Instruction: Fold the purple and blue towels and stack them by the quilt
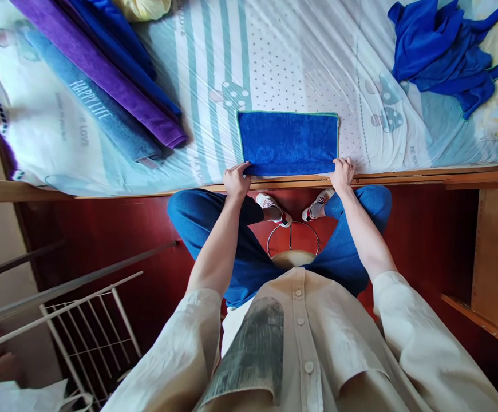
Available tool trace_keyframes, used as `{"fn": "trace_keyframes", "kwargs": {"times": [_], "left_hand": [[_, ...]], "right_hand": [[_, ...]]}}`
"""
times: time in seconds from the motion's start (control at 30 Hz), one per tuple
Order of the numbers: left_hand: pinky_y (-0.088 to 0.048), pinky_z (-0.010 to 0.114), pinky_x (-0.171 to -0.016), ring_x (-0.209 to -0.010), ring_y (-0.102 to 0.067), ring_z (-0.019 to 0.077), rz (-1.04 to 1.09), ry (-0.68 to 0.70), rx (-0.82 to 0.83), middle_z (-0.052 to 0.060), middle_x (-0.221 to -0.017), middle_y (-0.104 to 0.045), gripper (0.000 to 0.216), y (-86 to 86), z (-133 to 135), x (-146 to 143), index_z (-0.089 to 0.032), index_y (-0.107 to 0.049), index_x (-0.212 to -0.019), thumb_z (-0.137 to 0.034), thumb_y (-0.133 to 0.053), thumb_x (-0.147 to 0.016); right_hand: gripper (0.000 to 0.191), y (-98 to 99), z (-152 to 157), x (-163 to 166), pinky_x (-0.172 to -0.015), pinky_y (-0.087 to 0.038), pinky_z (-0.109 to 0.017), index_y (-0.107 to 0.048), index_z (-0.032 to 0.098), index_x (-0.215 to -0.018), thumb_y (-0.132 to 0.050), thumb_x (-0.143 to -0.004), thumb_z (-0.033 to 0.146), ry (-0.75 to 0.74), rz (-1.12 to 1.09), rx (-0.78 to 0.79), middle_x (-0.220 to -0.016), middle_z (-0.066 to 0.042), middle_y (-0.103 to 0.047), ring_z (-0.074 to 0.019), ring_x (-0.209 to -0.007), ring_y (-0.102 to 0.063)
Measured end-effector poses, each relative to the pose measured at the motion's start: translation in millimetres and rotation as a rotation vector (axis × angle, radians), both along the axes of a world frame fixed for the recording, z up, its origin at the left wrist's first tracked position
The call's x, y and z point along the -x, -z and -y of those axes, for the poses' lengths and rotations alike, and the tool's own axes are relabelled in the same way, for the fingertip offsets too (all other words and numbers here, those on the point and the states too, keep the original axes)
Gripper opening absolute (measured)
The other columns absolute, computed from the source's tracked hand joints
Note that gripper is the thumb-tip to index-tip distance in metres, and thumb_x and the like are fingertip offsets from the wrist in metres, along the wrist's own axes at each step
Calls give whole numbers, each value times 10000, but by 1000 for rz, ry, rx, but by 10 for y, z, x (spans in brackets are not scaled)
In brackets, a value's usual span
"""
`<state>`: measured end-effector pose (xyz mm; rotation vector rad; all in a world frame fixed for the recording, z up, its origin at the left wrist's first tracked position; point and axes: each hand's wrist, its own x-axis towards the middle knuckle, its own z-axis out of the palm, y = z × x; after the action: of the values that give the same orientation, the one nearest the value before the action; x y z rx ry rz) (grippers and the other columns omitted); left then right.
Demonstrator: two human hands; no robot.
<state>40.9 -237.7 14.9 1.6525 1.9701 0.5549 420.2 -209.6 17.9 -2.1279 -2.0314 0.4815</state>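
Note:
A blue towel [287, 143] with a green hem lies folded into a flat rectangle at the near edge of the bed [214, 63]. My left hand [236, 179] is closed on the towel's near left corner. At the near right corner my right hand [342, 174] pinches the cloth in the same way. Both hands rest at the bed's wooden front rail [403, 176]. I sit on a stool with my knees under the rail.
A crumpled blue cloth [442, 51] lies at the far right of the bed. Folded purple, dark blue and grey-blue towels [103, 68] lie at the left, a yellow one [143, 8] behind them. A white wire rack [90, 326] stands low left, a wooden ladder [495, 257] at the right.

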Motion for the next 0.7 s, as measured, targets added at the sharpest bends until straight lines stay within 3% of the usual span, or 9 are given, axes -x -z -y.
{"fn": "trace_keyframes", "kwargs": {"times": [0.2,0.4,0.53,0.63,0.7], "left_hand": [[-523,363,-1026,-1064,-700,246,110,-130,44,95,-1107,-774,454,-83,-48,78,-190,-792,-1113,-89,-523,-761],[-505,279,-812,-829,-648,195,179,-212,52,29,-794,-675,326,-115,-67,80,-159,-764,-1016,-177,-541,-779],[-459,262,-716,-741,-588,176,222,-245,81,-3,-699,-591,242,-55,-104,78,-159,-717,-983,-230,-560,-812],[-453,273,-724,-726,-560,173,216,-264,75,-9,-694,-552,98,-12,-148,88,-184,-631,-842,-277,-603,-833],[-455,283,-734,-711,-548,170,210,-276,79,-13,-686,-521,155,4,-176,93,-206,-536,-751,-299,-620,-843]], "right_hand": [[467,-5,-45,-156,-1168,-450,-529,-759,163,-1175,-508,-802,36,121,-213,-15,-1235,-139,-745,-316,-1257,-605],[506,-27,-37,-278,-1175,-490,-391,-791,129,-1113,-505,-708,26,113,-510,-40,-1249,-114,-771,-247,-1235,-691],[445,-5,-41,-312,-1145,-511,-407,-793,140,-1114,-537,-753,92,129,-571,-44,-1225,-114,-781,-263,-1194,-711],[363,39,-78,-323,-1099,-537,-433,-781,145,-1115,-574,-820,177,163,-555,-31,-1144,-120,-795,-275,-1089,-726],[314,68,-105,-319,-1087,-536,-444,-766,150,-1112,-593,-865,240,176,-526,-22,-1101,-124,-791,-277,-1055,-715]]}}
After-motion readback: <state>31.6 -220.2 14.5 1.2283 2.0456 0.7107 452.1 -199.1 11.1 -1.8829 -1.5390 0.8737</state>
